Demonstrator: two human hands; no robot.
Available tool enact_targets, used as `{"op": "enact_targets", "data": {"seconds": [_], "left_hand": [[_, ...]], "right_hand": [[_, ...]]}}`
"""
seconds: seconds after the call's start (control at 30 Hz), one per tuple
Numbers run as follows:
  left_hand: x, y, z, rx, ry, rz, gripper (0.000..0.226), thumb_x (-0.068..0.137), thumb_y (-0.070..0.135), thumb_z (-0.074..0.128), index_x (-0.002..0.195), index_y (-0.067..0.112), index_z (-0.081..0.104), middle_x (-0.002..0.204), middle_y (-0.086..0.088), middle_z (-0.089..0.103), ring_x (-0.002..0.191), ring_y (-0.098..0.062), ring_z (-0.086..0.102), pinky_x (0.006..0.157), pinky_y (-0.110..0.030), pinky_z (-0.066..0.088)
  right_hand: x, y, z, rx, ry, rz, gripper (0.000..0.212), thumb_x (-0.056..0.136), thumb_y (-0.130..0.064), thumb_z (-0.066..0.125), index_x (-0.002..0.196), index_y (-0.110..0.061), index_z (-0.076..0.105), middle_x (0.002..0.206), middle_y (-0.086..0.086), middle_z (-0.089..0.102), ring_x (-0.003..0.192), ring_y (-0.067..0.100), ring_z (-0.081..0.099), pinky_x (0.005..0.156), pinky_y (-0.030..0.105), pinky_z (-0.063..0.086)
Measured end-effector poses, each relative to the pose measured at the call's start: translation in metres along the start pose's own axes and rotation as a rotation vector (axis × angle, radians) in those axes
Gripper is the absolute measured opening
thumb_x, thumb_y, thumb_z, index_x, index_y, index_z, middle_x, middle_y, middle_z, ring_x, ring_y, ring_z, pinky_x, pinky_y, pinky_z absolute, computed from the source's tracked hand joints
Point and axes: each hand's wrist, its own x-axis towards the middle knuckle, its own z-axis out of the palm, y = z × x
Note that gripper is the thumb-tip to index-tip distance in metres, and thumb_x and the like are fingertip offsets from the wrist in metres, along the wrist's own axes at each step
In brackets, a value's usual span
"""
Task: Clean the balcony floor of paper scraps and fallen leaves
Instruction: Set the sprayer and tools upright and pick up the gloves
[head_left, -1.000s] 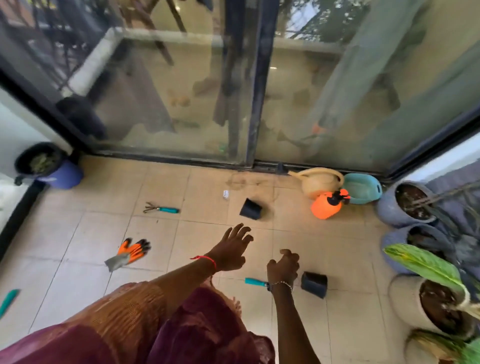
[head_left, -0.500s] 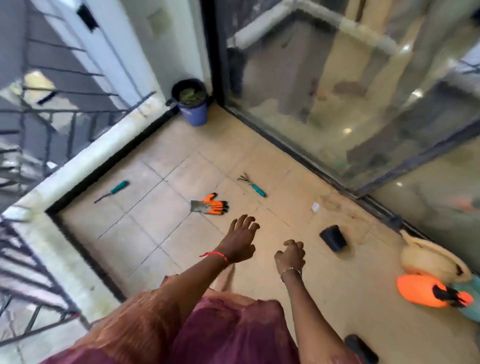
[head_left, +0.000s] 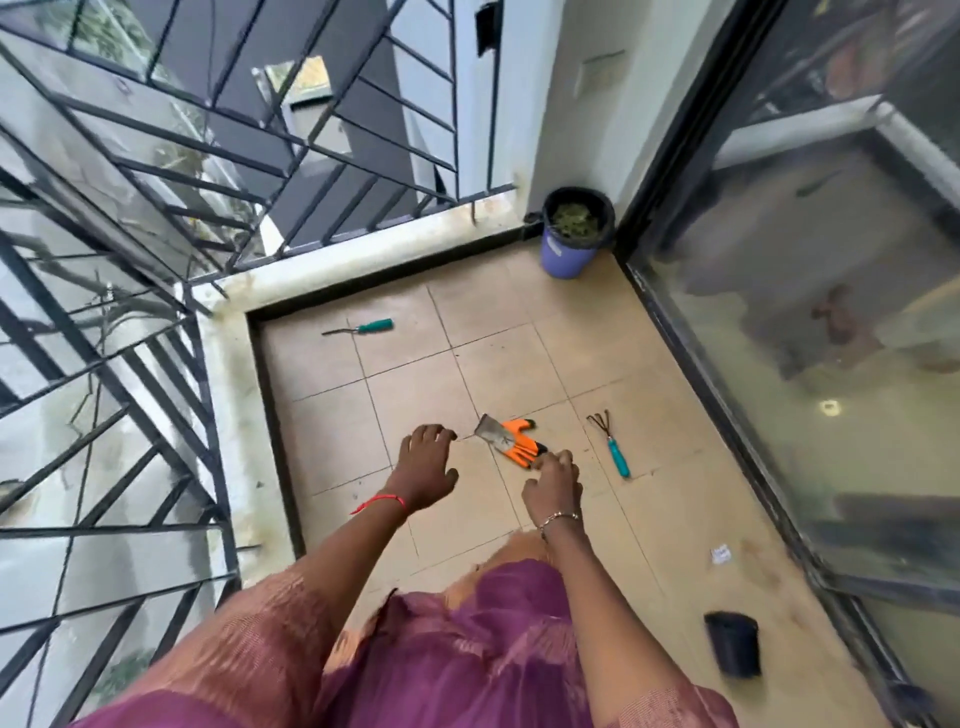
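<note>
Far left: black metal railing (head_left: 156, 218) runs along a pale ledge bordering the tan tiled balcony floor (head_left: 498, 312). Beyond the bars, only blurred grey walls and bits of foliage.

On the floor near the ledge corner: a thin tool with a green handle (head_left: 363, 327), lying flat; its tip is too small to make out.

Left hand (head_left: 423, 462), red thread at the wrist, held above the tiles, fingers spread and slightly curled, grip released, holding nothing.

Just beyond the hands: an orange and grey glove (head_left: 511, 439) flat on the floor, its lower fingertips partly covered by the right hand.

Right hand (head_left: 556, 480), bracelet at the wrist, fingers loosely curled inward; nothing seen in its grip, though the palm faces away.

Just right of it: a small hand rake with teal handle (head_left: 613, 449), prongs pointing away.

Far corner: a blue pot (head_left: 571, 244) with a black rim, holding greenish matter, against the wall.

Paper scrap (head_left: 720, 554): small, white, crumpled, with faint markings, on the floor near the glass door's track, well right of both hands. No leaves can be told apart.

Lower right: a black pot (head_left: 732, 644) on its side, motion-blurred. Glass door (head_left: 831, 338) shows murky reflections only.
</note>
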Motion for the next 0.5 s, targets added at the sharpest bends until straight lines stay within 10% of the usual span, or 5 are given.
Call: {"op": "enact_targets", "data": {"seconds": [0.5], "left_hand": [[0.095, -0.090, -0.082, -0.195, 0.015, -0.426, 0.045, 0.097, 0.036, 0.045, 0.137, 0.016, 0.040, 0.143, -0.001, 0.041, 0.137, -0.017, 0.027, 0.114, -0.042, 0.017]], "right_hand": [[0.164, -0.161, -0.007, -0.196, -0.365, -0.297, 0.027, 0.086, -0.010, 0.049, 0.111, -0.004, 0.057, 0.122, 0.015, 0.047, 0.115, 0.030, 0.048, 0.094, 0.031, 0.035]]}}
